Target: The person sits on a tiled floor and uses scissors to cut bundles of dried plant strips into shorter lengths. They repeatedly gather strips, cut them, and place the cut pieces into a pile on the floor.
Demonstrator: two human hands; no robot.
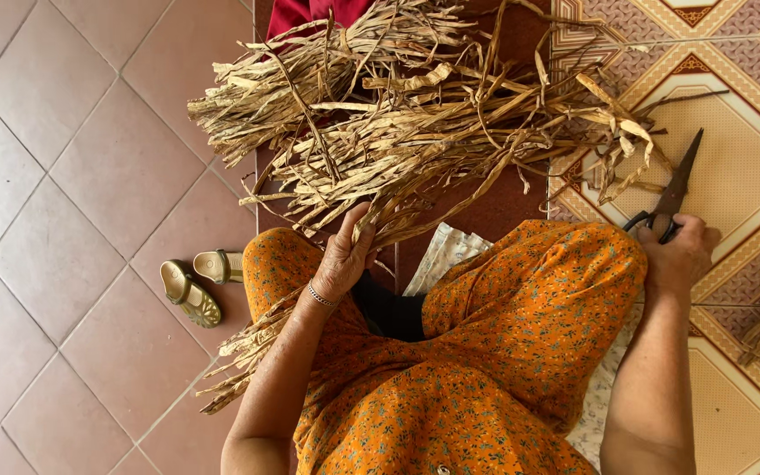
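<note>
Left hand [345,255] grips one bundle of dried leaves [415,114]; right hand [677,255] closes on one pair of scissors [675,189].

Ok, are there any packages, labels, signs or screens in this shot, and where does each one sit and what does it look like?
None in view: no package, label, sign or screen.
What is there instead:
Dried plant strips: tan bundle, top centre, gripped by the left hand.
Scissors: dark, on the patterned mat, under the right hand.
Sandals: golden-tan pair on the pink tiled floor, left.
</note>
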